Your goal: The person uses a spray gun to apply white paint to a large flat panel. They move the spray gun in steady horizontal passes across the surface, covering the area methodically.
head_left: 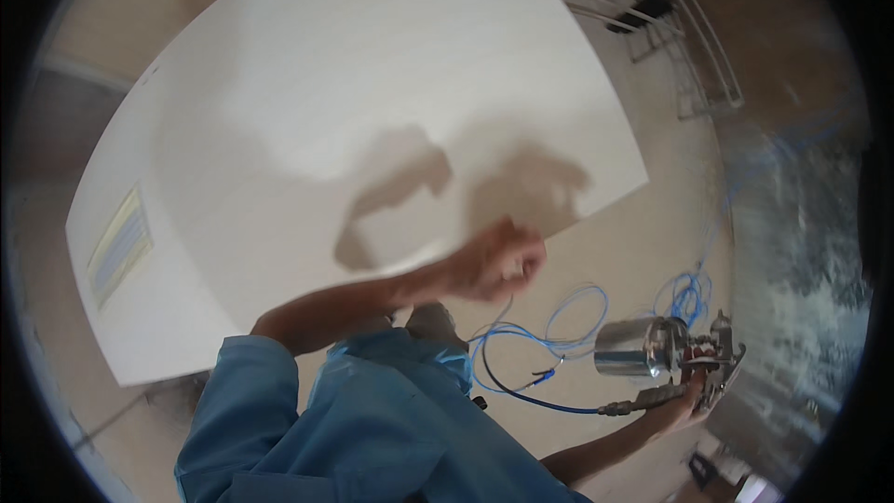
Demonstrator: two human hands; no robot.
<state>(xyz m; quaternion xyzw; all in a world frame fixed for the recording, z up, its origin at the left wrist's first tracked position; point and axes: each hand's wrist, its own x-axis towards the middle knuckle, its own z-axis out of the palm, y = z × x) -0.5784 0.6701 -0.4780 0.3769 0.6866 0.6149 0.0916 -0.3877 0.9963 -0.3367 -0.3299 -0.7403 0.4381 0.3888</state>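
Observation:
My left hand (503,261) is held above the near right edge of a large white panel (372,65). Its fingers are curled closed and a little blurred; a small pale spot shows among them, but I cannot make out what it is. Out to the right, my right hand (690,393) grips a spray gun (712,359) with a shiny metal cup (633,346). A dark and blue air hose (549,403) joins the gun at a metal fitting. Shadows of my arm and hand fall on the panel.
Blue hose coils (582,312) lie on the floor between me and the gun. A rectangle edged with yellow tape (121,247) marks the panel's left side. Beyond the right edge stands a metal tube rack (689,28). A stained grey surface (801,317) rises at far right.

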